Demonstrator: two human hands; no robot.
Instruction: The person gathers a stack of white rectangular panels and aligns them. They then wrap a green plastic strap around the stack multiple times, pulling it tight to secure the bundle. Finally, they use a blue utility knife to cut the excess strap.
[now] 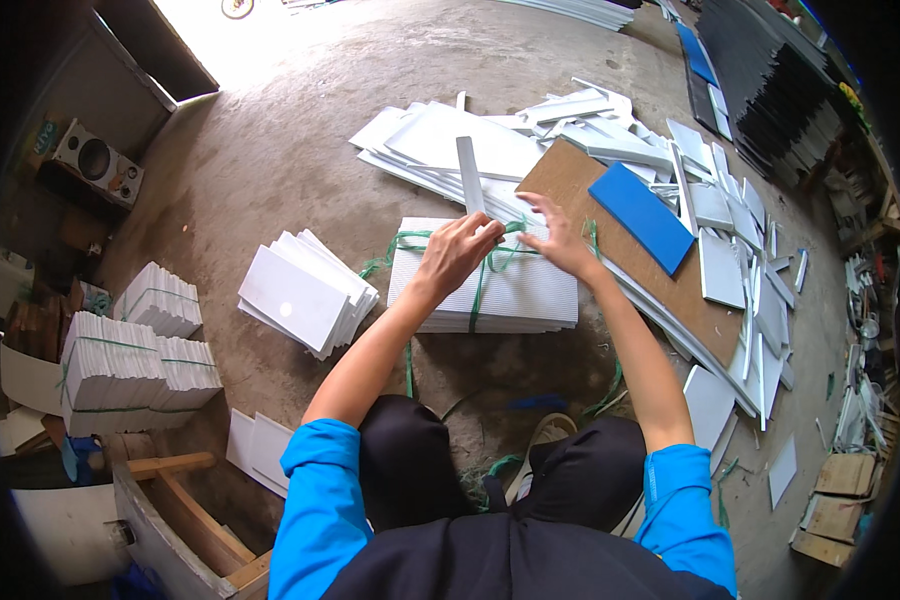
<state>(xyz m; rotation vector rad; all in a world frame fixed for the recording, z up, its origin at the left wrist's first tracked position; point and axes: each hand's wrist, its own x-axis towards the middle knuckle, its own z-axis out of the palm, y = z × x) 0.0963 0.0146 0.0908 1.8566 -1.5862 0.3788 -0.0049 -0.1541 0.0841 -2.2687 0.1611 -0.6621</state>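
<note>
In front of me a stack of white ribbed panels (530, 303) lies on the floor, with green plastic twine (478, 300) running over it both ways. My left hand (456, 252) is closed in a pinch on the twine above the stack's top. Just to its right, my right hand (562, 240) is held open, thumb and fingers apart and curved, close to the twine's loose end. I see nothing held in it. A narrow grey-white strip (469, 172) stands out behind my left hand. Part of the twine crossing is hidden by my fingers.
A loose pile of white panels (295, 297) sits left of the stack. Tied bundles (120, 365) stand farther left, near a wooden frame (185, 515). To the right lie a brown board (567, 175), a blue panel (642, 215) and scattered white offcuts (722, 270).
</note>
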